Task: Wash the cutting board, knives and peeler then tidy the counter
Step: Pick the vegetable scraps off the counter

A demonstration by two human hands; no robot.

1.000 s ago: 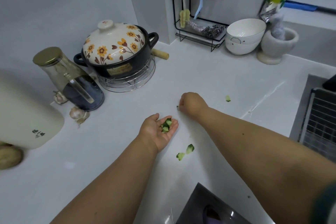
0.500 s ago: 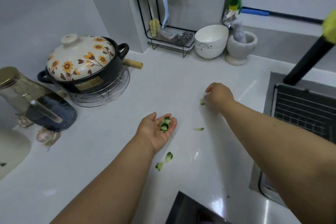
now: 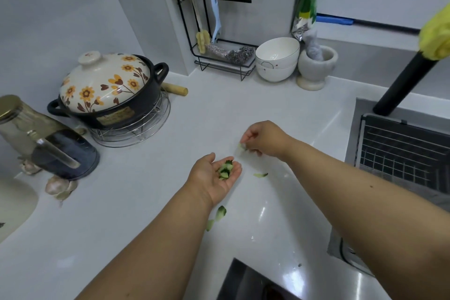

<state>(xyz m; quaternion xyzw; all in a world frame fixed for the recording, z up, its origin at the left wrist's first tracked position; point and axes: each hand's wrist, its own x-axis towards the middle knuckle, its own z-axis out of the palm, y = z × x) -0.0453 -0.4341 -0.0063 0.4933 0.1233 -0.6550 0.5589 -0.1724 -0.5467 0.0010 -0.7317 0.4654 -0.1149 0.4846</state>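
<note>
My left hand (image 3: pixel 214 176) lies palm up on the white counter (image 3: pixel 146 202), cupping a small heap of green cucumber scraps (image 3: pixel 225 170). Just right of it, my right hand (image 3: pixel 264 139) hovers over the counter and pinches a pale green peel piece (image 3: pixel 241 146) between its fingertips. One more scrap (image 3: pixel 260 174) lies on the counter right of my left palm. Two others (image 3: pixel 216 217) lie beside my left wrist. A light blue peeler (image 3: pixel 216 17) hangs on the black rack (image 3: pixel 219 31) at the back. No cutting board or knives show.
A flowered clay pot (image 3: pixel 107 90) on a wire trivet stands back left, beside a glass jar (image 3: pixel 36 136) and garlic bulbs (image 3: pixel 58 187). Stacked white bowls (image 3: pixel 276 58) and a stone mortar (image 3: pixel 316 66) stand at the back. The sink with a wire basket (image 3: pixel 401 153) is right; a black cooktop (image 3: pixel 243 282) is near.
My right hand reached to a scrap farther right, then drew back toward my left palm with a peel piece pinched in it. The camera view shifted right. My left hand stayed cupped.
</note>
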